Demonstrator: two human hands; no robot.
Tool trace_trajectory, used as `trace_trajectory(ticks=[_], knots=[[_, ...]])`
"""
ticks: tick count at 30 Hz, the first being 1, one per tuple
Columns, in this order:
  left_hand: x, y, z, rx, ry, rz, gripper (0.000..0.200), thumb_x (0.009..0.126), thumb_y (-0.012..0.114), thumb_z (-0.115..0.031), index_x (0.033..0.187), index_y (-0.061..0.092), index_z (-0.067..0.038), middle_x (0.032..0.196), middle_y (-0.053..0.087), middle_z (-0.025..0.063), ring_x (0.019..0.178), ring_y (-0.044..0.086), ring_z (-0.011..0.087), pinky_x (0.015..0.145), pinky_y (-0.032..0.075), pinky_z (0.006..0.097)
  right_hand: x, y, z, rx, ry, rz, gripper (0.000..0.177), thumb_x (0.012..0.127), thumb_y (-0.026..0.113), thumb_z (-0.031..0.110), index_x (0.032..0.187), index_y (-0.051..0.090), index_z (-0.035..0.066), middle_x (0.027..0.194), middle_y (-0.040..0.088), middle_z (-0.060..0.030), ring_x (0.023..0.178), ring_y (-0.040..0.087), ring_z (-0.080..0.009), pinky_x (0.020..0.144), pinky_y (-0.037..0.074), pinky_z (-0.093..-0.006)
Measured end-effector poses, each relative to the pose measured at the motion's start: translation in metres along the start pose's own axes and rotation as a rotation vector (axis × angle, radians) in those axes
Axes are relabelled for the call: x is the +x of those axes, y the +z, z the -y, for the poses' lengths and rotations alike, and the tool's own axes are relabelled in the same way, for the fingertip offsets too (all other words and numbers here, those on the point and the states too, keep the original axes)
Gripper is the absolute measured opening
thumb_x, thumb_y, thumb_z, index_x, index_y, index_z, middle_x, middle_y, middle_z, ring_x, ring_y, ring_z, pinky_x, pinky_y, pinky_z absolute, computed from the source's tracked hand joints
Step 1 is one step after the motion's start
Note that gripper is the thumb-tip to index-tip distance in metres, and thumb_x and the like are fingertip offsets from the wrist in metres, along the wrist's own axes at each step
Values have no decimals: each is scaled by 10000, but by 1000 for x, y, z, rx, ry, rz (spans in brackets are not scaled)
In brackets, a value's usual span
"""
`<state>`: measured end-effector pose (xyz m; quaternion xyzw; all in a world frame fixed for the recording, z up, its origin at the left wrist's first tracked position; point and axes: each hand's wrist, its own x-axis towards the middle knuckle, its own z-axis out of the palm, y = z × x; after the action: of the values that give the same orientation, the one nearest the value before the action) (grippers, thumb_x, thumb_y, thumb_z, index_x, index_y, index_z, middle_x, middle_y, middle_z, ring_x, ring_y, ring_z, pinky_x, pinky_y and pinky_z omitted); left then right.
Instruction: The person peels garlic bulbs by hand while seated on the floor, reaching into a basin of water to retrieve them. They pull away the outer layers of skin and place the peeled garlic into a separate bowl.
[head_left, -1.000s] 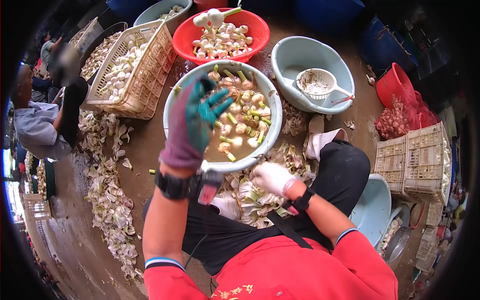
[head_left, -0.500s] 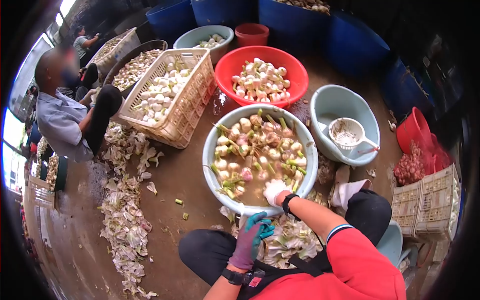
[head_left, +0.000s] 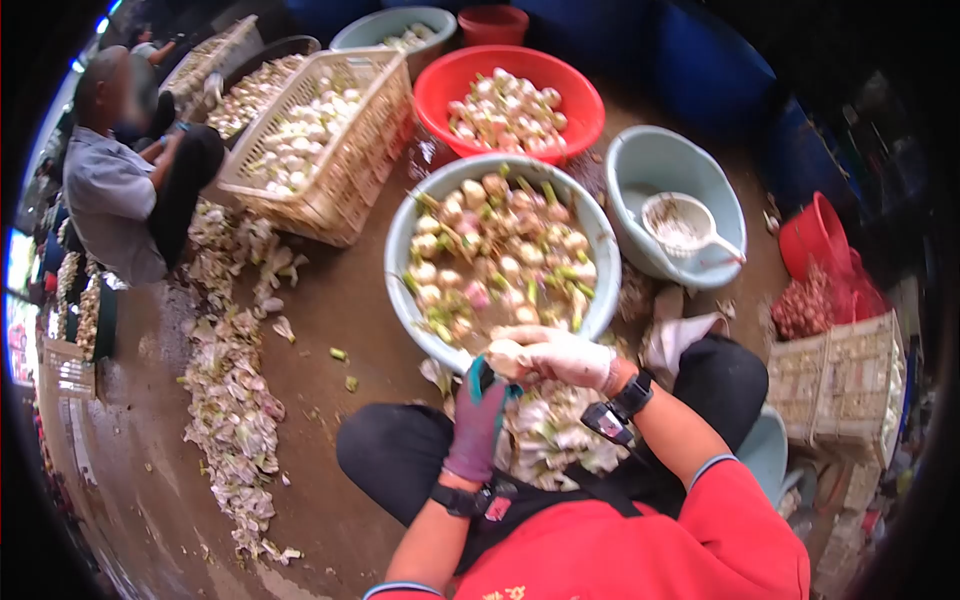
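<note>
With the white-gloved right hand [head_left: 570, 358], pinching a garlic bulb [head_left: 507, 359] between the fingertips, at the left end of the hand — near the middle of the frame, just below the basin [head_left: 394, 262]. With the gloved left hand [head_left: 478, 420], reaching up to the bulb's lower left side, too blurred to tell how firmly closed — rounded pale side toward the upper left, stalk direction and long axis unclear.

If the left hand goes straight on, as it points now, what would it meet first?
The left hand would probably meet the garlic bulb at its fingertips; the rim of the light blue basin seems beyond, depth unclear.
</note>
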<state>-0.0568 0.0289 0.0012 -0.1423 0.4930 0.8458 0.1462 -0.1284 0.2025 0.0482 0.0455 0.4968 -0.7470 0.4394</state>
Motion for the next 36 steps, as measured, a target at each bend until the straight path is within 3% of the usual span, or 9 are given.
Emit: trace_trajectory(ticks=[3, 4, 8, 13, 17, 22, 28, 32, 36], knots=[[-5, 1, 1, -22, -39, 75, 395, 886, 582, -51, 1266, 500, 21, 1142, 588, 72, 1010, 574, 139, 878, 486, 283, -20, 13, -11, -179, -58, -136, 557, 931, 547, 267, 1428, 391, 71, 1041, 599, -12, 830, 588, -84, 698, 524, -246], [-4, 0, 3, -4, -72, 78, 376, 878, 588, -43, 1242, 511, 14, 1130, 590, 70, 988, 580, 137, 875, 485, 282, -28, 24, -4, -264, -42, -241, 476, 920, 579, 388, 1273, 559, 70, 825, 546, 31, 701, 546, -77, 632, 490, -234], [-13, 10, -1, -25, -29, 33, 399, 845, 594, -22, 1234, 508, -1, 1107, 592, 78, 947, 602, 149, 831, 510, 282, -36, 27, -32, -361, -69, -416, 442, 920, 557, 411, 1166, 624, 51, 836, 638, -2, 705, 592, -83, 630, 495, -249], [-23, 19, -8, 9, 6, 44, 476, 786, 606, 55, 1244, 496, -15, 1143, 569, 94, 975, 608, 178, 814, 541, 296, -49, 36, -46, -1001, -265, -594, 293, 861, 556, 283, 1002, 676, 56, 813, 671, -157, 766, 654, -296, 720, 509, -388], [-27, 17, 3, 43, 23, 44, 484, 775, 611, 82, 1237, 505, -17, 1134, 569, 84, 979, 600, 170, 818, 531, 286, -53, 55, -56, -1102, -220, -780, 234, 867, 564, 282, 902, 668, 76, 826, 660, -162, 810, 643, -349, 726, 497, -449], [-27, 6, 32, 512, 361, -107, 465, 792, 631, 61, 1235, 517, -18, 1106, 581, 69, 982, 583, 151, 832, 509, 272, -44, 62, -71, -1168, -210, -921, 206, 856, 571, 265, 887, 667, 85, 838, 665, -154, 828, 643, -352, 738, 499, -464], [-34, 4, 18, 47, 24, 12, 466, 789, 624, 69, 1234, 518, -19, 1119, 579, 71, 990, 576, 143, 842, 491, 262, -47, 49, -80, -956, -217, -824, 209, 842, 556, 253, 919, 681, 104, 857, 674, -140, 838, 649, -342, 762, 507, -446], [-31, 5, 31, 419, 321, -34, 455, 805, 627, 57, 1238, 517, -29, 1109, 588, 74, 935, 594, 136, 790, 509, 257, -47, 60, -79, -1142, -222, -923, 175, 835, 541, 214, 820, 657, 84, 786, 655, -163, 795, 645, -350, 737, 500, -472], [-37, 5, 16, 180, 50, 8, 446, 809, 700, 7, 1220, 531, -36, 1087, 591, 64, 954, 593, 138, 830, 514, 278, -45, 58, -80, -1129, -240, -911, 201, 822, 571, 248, 824, 674, 75, 799, 668, -154, 790, 653, -340, 723, 507, -438]])
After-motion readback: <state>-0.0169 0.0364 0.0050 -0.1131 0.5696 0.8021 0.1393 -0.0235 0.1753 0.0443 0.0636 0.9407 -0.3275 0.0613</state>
